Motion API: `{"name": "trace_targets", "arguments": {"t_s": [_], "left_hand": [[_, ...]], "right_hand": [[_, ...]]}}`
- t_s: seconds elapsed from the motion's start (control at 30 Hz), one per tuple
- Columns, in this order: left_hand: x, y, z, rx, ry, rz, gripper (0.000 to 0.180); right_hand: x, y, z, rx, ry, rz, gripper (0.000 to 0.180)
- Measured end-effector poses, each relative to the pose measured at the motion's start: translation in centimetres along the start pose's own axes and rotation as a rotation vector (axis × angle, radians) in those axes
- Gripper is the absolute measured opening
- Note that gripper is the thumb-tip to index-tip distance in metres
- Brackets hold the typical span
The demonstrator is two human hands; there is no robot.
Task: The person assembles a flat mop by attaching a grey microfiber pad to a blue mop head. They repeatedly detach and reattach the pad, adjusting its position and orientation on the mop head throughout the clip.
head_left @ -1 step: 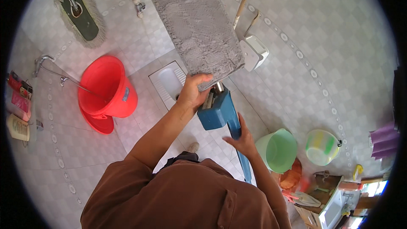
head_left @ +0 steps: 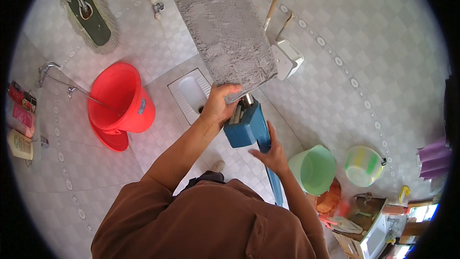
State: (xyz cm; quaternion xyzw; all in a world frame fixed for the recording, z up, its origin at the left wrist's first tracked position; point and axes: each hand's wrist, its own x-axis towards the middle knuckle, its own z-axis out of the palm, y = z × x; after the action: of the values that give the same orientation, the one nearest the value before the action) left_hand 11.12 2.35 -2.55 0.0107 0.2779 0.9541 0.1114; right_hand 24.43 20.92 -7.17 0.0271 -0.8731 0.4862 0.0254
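Note:
A large flat mop is raised in front of me, its long grey fluffy pad (head_left: 225,29) tilted toward the far left. My left hand (head_left: 221,101) is closed on the pad's near corner, thumb on the grey face and the other fingers hidden beneath. Just below the pad, a short metal piece (head_left: 248,99) meets the blue plastic housing (head_left: 244,127), whose blue handle (head_left: 274,182) runs down toward me. My right hand (head_left: 274,156) is loosely around that handle, thumb stretched across it and forefinger pointing up along its right side; its other fingers are mostly hidden.
A red bucket (head_left: 147,108) stands left of a squat toilet (head_left: 175,88). Another mop (head_left: 98,31) leans at the far left. On the right are a green bucket (head_left: 297,168), a clear striped bucket (head_left: 352,175) and a white sink (head_left: 376,237). A white holder (head_left: 294,52) stands by the right wall.
The mop pad has shifted very slightly to the right. My right hand has moved a little up and left along the handle; my left hand keeps its hold.

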Motion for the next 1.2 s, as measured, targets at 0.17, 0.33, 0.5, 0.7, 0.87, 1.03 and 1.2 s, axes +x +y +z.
{"name": "trace_targets", "arguments": {"t_s": [0.17,0.33,0.5,0.7,0.87,1.03,1.2], "left_hand": [[-0.9,-0.1,0.8,0.037,0.048,-0.007,0.055],[-0.7,0.0,-1.8,0.168,-0.033,-0.055,0.055],[-0.7,0.1,-2.0,0.154,-0.028,-0.072,0.055],[-1.2,0.5,-1.8,0.184,0.030,-0.115,0.054],[-0.8,0.3,-1.9,0.202,0.032,-0.110,0.056],[-0.6,0.7,-1.8,0.231,0.055,-0.137,0.056],[-0.7,1.0,-0.5,0.250,0.064,-0.117,0.059]], "right_hand": [[2.5,-0.7,2.5,-0.081,0.102,0.012,0.077],[2.6,0.8,3.3,0.163,-0.064,0.001,0.080],[2.8,0.5,3.3,0.337,-0.200,0.128,0.086],[3.9,0.5,1.2,0.721,-0.428,0.332,0.089],[4.0,1.2,1.9,0.640,-0.429,0.354,0.082],[3.4,-0.1,2.5,0.480,-0.327,0.299,0.079],[2.3,-0.5,3.4,0.238,-0.133,0.223,0.083]]}}
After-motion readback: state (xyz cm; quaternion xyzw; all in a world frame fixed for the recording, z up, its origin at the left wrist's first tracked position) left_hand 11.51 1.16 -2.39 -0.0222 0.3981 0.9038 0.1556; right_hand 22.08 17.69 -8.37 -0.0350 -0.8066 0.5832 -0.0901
